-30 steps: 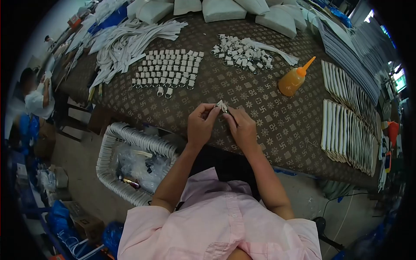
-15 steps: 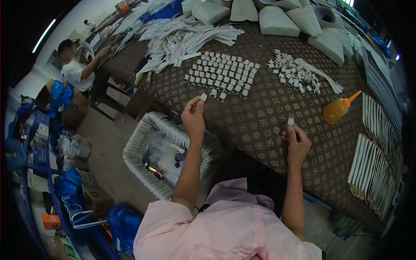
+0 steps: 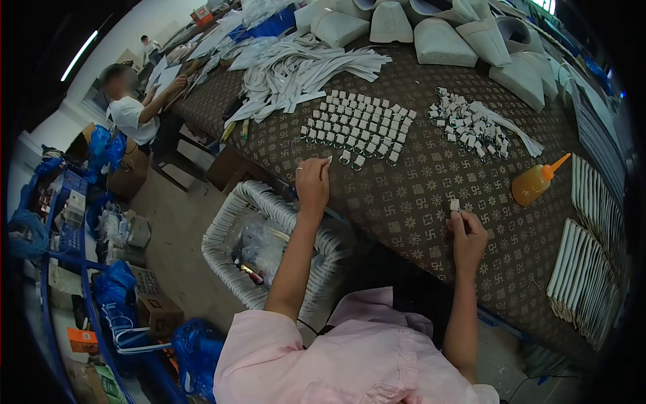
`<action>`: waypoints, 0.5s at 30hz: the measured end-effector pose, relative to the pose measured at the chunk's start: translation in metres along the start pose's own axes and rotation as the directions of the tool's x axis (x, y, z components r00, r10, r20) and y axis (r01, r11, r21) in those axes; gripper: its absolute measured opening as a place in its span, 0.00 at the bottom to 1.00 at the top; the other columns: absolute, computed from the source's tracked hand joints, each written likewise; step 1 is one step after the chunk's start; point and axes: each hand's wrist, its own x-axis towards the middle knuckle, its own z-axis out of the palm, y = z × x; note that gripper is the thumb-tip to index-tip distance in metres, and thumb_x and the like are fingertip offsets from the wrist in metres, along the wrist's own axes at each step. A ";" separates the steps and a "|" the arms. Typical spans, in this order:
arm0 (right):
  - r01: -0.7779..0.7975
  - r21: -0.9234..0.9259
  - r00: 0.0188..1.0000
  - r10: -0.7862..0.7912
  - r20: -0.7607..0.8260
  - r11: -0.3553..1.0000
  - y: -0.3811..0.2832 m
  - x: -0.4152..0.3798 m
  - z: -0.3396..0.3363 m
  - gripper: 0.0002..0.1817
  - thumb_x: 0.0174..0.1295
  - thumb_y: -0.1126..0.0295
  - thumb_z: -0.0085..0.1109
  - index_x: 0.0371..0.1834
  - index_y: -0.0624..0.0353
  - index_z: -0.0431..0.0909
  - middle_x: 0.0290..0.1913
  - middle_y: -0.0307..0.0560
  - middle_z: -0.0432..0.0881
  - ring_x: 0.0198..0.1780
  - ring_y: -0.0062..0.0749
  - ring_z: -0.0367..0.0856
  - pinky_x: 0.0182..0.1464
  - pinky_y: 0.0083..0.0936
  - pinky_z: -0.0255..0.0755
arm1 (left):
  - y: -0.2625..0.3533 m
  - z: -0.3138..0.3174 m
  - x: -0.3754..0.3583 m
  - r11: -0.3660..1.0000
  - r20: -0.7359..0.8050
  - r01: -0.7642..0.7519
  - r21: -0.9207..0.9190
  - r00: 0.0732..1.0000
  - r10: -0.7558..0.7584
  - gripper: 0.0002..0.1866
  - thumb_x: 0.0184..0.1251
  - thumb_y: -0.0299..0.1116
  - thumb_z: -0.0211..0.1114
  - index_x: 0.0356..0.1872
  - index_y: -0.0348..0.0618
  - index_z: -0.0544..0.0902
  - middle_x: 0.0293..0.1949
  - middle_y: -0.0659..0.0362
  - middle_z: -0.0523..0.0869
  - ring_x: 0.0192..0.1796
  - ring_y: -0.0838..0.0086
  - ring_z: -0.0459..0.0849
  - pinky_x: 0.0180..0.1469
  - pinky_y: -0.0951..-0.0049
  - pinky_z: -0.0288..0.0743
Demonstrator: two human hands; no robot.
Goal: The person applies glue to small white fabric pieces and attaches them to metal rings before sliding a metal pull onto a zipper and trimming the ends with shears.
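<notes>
A small off-white fabric tab with a dark metal ring point(image 3: 455, 205) is pinched upright between the thumb and fingers of the right hand point(image 3: 469, 236), over the brown patterned cloth of the counter point(image 3: 397, 209). The left hand point(image 3: 313, 182), near the counter's front edge, has its fingertips drawn together on a small pale piece point(image 3: 330, 160); the fingers hide most of it, so its full shape cannot be told.

Just beyond the left hand, similar ringed tabs point(image 3: 363, 124) lie in close, slanting rows. To their right is a loose heap of white tabs and metal rings point(image 3: 471, 128), with flat white strips point(image 3: 525, 135) fanning out on its right side. A translucent bottle of amber liquid with an orange nozzle point(image 3: 530, 186) is on the counter, beyond and to the right of the right hand; long white-edged folded pieces point(image 3: 582, 276) lie in rows farther right.

A tangle of long white strips point(image 3: 289, 77) lies behind the rows, left of large off-white moulded shapes point(image 3: 444, 44) at the far side. Below the counter's edge, beside the left forearm, a white woven basket point(image 3: 222, 222) holds clear plastic.
</notes>
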 end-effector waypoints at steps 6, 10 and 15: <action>-0.004 0.012 1.000 0.004 0.001 1.000 0.001 0.000 0.001 0.07 0.60 0.71 0.58 0.33 0.67 0.78 0.28 0.41 0.79 0.29 0.20 0.77 0.32 0.17 0.70 | -0.002 -0.018 0.019 0.995 0.313 -0.038 -0.090 0.947 0.065 0.04 0.54 0.22 0.62 0.32 0.37 0.79 0.31 0.52 0.77 0.36 0.56 0.77 0.38 0.62 0.70; -0.004 0.010 1.000 0.004 0.002 1.000 0.000 -0.001 0.001 0.07 0.60 0.72 0.58 0.33 0.67 0.78 0.28 0.41 0.79 0.29 0.20 0.77 0.32 0.18 0.70 | -0.010 -0.024 0.048 0.985 0.598 -0.114 -0.127 0.784 0.167 0.02 0.54 0.22 0.61 0.29 0.36 0.79 0.30 0.52 0.76 0.35 0.56 0.77 0.37 0.63 0.71; 0.010 0.032 1.000 -0.010 0.005 0.999 0.002 -0.002 -0.001 0.08 0.60 0.71 0.59 0.33 0.67 0.78 0.27 0.41 0.79 0.29 0.20 0.78 0.32 0.17 0.69 | -0.025 -0.013 0.076 0.953 0.777 -0.214 -0.213 0.555 0.298 0.02 0.53 0.23 0.61 0.28 0.36 0.79 0.31 0.52 0.77 0.34 0.57 0.78 0.38 0.64 0.71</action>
